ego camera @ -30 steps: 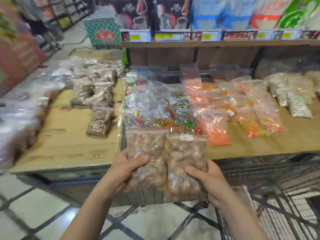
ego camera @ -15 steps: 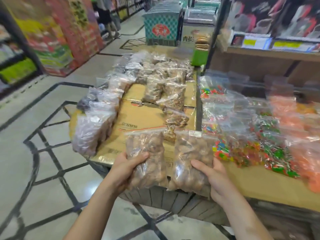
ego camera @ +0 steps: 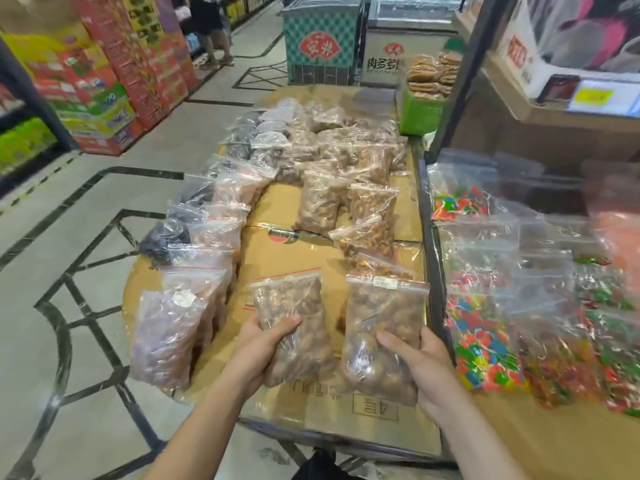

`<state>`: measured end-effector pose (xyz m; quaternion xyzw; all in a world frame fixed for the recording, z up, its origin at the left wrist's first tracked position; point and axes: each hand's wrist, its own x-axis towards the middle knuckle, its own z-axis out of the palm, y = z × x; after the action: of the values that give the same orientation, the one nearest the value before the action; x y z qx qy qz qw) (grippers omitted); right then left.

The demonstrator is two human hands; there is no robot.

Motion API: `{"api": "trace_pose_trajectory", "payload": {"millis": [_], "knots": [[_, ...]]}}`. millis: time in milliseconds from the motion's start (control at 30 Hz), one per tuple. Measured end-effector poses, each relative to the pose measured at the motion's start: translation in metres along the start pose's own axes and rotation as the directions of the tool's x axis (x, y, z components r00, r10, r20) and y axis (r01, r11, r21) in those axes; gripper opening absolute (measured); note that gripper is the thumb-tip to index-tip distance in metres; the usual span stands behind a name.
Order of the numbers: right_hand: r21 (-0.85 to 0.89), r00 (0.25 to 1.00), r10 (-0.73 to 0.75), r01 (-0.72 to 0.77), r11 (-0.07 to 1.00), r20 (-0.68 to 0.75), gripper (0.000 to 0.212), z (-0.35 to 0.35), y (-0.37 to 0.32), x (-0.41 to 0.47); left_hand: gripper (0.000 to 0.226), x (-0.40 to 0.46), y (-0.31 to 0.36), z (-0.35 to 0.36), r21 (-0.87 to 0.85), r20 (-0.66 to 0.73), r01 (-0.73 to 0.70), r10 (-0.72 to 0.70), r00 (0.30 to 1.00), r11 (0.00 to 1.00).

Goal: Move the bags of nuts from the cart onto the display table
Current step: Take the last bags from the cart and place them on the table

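Observation:
My left hand point(ego camera: 258, 346) grips a clear zip bag of brown nuts point(ego camera: 294, 308) by its lower part. My right hand point(ego camera: 420, 367) grips a second, fuller bag of round nuts point(ego camera: 384, 323) from its right side. Both bags hang side by side just above the near end of the cardboard-covered display table point(ego camera: 273, 251). A row of nut bags point(ego camera: 194, 271) runs along the table's left edge, and another row point(ego camera: 363, 216) runs down its right side. The cart is out of view.
To the right stands a second table point(ego camera: 561, 441) with bags of coloured candy point(ego camera: 481, 344). A dark metal post point(ego camera: 464, 74) and wooden shelving rise behind it. Freezer chests point(ego camera: 322, 39) stand at the far end. A person point(ego camera: 209, 26) stands in the aisle beside stacked cartons point(ego camera: 114, 74).
The view swung left from the candy table to the nut table. Both hands carried the two bags forward, over the table's near cardboard.

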<state>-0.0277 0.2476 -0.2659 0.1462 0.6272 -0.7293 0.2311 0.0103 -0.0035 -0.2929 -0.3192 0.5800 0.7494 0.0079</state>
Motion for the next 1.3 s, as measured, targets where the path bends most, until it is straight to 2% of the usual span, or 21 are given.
{"api": "trace_pose_trajectory", "payload": {"millis": [100,333,500,567,667,767,867,900,1000,1133,1167,1233,1300], "knots": [[0.003,1.0,0.004,-0.004,1.0,-0.025,0.054,0.012,-0.012,0.03,0.03,0.048,0.014,0.003,0.067,-0.014,0.0,0.001,1.0,0.998],[-0.005,0.992,-0.003,0.002,1.0,-0.128,0.047,0.024,-0.028,0.067,0.041,0.159,0.05,0.019,0.109,-0.012,0.017,-0.016,1.0,0.994],[-0.039,0.986,0.002,-0.009,0.999,-0.169,0.038,0.035,-0.033,0.068,0.025,0.214,0.08,0.055,0.231,0.079,-0.078,0.061,0.995,0.97],[-0.084,0.984,-0.014,-0.001,0.996,-0.179,0.037,0.039,-0.032,0.068,0.021,0.224,0.083,0.062,0.397,0.119,-0.121,0.079,0.99,0.91],[-0.112,0.984,-0.014,-0.006,0.994,-0.179,0.04,0.048,-0.03,0.066,0.029,0.221,0.087,0.054,0.636,0.159,-0.163,0.078,0.984,0.754],[-0.102,0.983,0.003,-0.022,0.995,-0.182,0.041,0.063,-0.023,0.064,0.033,0.199,0.096,0.036,0.772,0.174,-0.176,0.064,0.983,0.61],[-0.076,0.985,0.019,-0.033,0.997,-0.171,0.044,0.083,-0.009,0.068,0.061,0.163,0.102,0.012,0.813,0.241,-0.259,0.104,0.965,0.522],[-0.07,0.984,0.03,-0.043,0.997,-0.175,0.044,0.092,-0.004,0.07,0.064,0.152,0.1,0.0,0.818,0.274,-0.303,0.132,0.953,0.489],[-0.048,0.982,0.069,-0.078,0.996,-0.176,0.049,0.119,0.011,0.081,0.061,0.12,0.092,-0.032,0.851,0.368,-0.417,0.204,0.907,0.318],[-0.026,0.985,0.06,-0.065,0.998,-0.16,0.083,0.149,0.018,0.113,0.055,0.086,0.091,-0.065,0.82,0.458,-0.524,0.282,0.843,0.232],[-0.014,0.986,0.048,-0.051,0.999,-0.159,0.084,0.155,0.018,0.123,0.053,0.082,0.09,-0.074,0.819,0.467,-0.536,0.305,0.83,0.206],[-0.005,0.985,0.036,-0.037,0.999,-0.171,0.065,0.164,0.016,0.144,0.052,0.08,0.088,-0.091,0.817,0.485,-0.554,0.327,0.811,0.16],[-0.08,0.982,0.02,-0.036,0.996,-0.188,0.047,0.172,0.013,0.161,0.05,0.084,0.084,-0.104,0.819,0.501,-0.56,0.319,0.804,0.125]]}}
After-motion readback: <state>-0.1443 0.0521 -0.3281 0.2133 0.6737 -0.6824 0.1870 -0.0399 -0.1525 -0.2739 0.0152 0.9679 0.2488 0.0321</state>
